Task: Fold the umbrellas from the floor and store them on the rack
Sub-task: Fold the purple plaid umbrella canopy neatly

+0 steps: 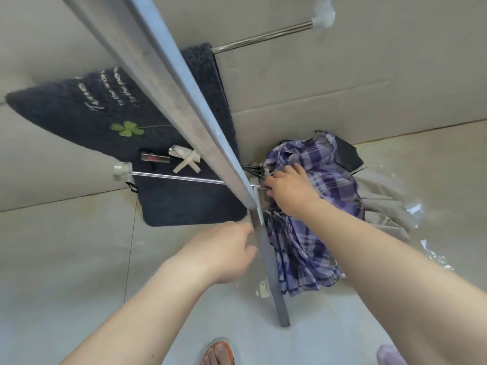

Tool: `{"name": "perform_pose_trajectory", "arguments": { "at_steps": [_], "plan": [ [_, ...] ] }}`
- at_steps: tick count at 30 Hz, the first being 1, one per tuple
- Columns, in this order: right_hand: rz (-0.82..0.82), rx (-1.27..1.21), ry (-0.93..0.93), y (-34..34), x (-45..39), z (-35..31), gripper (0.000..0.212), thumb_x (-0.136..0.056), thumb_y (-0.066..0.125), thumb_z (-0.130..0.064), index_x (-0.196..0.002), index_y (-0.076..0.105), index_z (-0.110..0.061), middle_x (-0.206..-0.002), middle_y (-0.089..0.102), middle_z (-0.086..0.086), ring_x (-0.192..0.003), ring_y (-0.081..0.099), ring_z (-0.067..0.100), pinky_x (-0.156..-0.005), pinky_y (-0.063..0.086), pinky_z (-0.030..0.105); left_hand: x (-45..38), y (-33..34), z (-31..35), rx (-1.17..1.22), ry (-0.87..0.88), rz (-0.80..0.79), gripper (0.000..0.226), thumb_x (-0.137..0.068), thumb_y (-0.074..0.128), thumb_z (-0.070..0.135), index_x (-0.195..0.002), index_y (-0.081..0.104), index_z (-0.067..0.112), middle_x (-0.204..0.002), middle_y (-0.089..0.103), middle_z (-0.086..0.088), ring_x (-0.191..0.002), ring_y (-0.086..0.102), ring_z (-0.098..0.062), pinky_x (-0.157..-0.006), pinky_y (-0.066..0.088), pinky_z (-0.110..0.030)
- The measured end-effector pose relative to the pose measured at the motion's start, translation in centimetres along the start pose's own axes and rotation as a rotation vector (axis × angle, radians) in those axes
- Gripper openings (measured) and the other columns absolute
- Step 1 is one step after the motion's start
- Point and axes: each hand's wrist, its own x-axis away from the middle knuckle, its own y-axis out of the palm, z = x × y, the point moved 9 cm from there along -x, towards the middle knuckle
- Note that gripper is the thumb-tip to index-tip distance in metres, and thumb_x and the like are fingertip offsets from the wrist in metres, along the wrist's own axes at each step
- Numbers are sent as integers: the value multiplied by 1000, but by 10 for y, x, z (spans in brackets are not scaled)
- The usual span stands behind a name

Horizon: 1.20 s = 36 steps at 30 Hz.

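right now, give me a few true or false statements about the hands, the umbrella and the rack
1. The right hand is on the purple plaid umbrella. True.
2. The plaid umbrella is fully open, canopy spread flat. False: its fabric hangs collapsed and bunched beside the rack's metal post.
3. The left hand grips the umbrella fabric. False: it is at the rack's post, apart from the fabric.
4. A dark mat with a green clover hangs over a rack bar. True.
5. The rack's thin bars are wooden. False: they look like shiny metal.
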Motion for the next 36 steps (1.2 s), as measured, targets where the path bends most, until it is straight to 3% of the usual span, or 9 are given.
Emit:
{"name": "perform_pose_trajectory", "arguments": {
  "at_steps": [3, 6, 11, 16, 20, 22, 28, 33, 36],
  "plan": [
    [93, -67, 56, -32, 6, 13, 23, -106, 44, -28, -124, 54, -16, -121, 57, 9, -117, 48, 35, -94, 38, 47, 7, -10, 20, -52, 65, 37, 36, -103, 44, 43, -135, 50, 28, -134, 56, 0, -124, 54, -26, -100, 49, -42],
    [129, -203, 175, -71, 29, 46, 19, -107, 44, -26, -114, 53, -11, -116, 56, 15, -112, 51, 38, -73, 34, 40, 23, -14, 55, -74, 174, 46, 32, -102, 44, 43, -129, 52, 27, -132, 57, -2, -122, 55, -27, -99, 49, -42],
    [153, -417, 385, -122, 126, 90, 18, -105, 49, -24, -99, 54, -8, -105, 60, 17, -102, 57, 37, -74, 39, 40, 77, -11, 118, 4, 334, -11, 44, -102, 47, 46, -143, 47, 32, -138, 57, 3, -125, 54, -21, -101, 47, -36],
    [300, -544, 557, -165, 247, 102, 20, -105, 49, -27, -88, 49, -17, -95, 59, 9, -91, 55, 32, -74, 41, 37, 126, 7, 203, 253, 429, 185, 39, -102, 45, 40, -140, 51, 30, -135, 61, 6, -119, 60, -20, -98, 50, -37],
    [376, -632, 678, -172, 371, 94, 20, -103, 52, -30, -87, 55, -19, -88, 61, 5, -85, 54, 28, -69, 37, 33, 188, 80, 241, 463, 455, 150, 27, -97, 50, 32, -120, 64, 31, -116, 67, 7, -102, 66, -21, -80, 60, -44],
    [426, -660, 728, -173, 434, 93, 23, -103, 54, -30, -85, 58, -15, -79, 59, 2, -79, 53, 25, -65, 36, 32, 217, 98, 248, 545, 450, 194, 23, -95, 51, 25, -107, 70, 31, -105, 69, 10, -98, 67, -19, -81, 59, -40],
    [694, -732, 817, -223, 597, 102, 29, -101, 60, -30, -85, 64, -5, -70, 61, 1, -64, 49, 15, -52, 36, 24, 298, 14, 315, 738, 668, 467, 27, -92, 54, 7, -84, 71, 26, -80, 72, 10, -72, 66, -6, -74, 54, -26],
    [774, -735, 845, -258, 667, 102, 32, -98, 64, -34, -83, 66, -5, -66, 56, 2, -54, 42, 13, -53, 34, 28, 345, -26, 400, 694, 887, 287, 24, -92, 56, 7, -88, 74, 22, -88, 77, -6, -81, 71, -27, -84, 58, -43],
    [790, -745, 866, -258, 689, 104, 33, -97, 66, -34, -82, 67, -5, -63, 51, 0, -54, 39, 14, -56, 34, 30, 342, -18, 415, 547, 925, 293, 20, -93, 59, 12, -93, 75, 24, -92, 77, -1, -83, 70, -18, -83, 57, -30]
  ]
}}
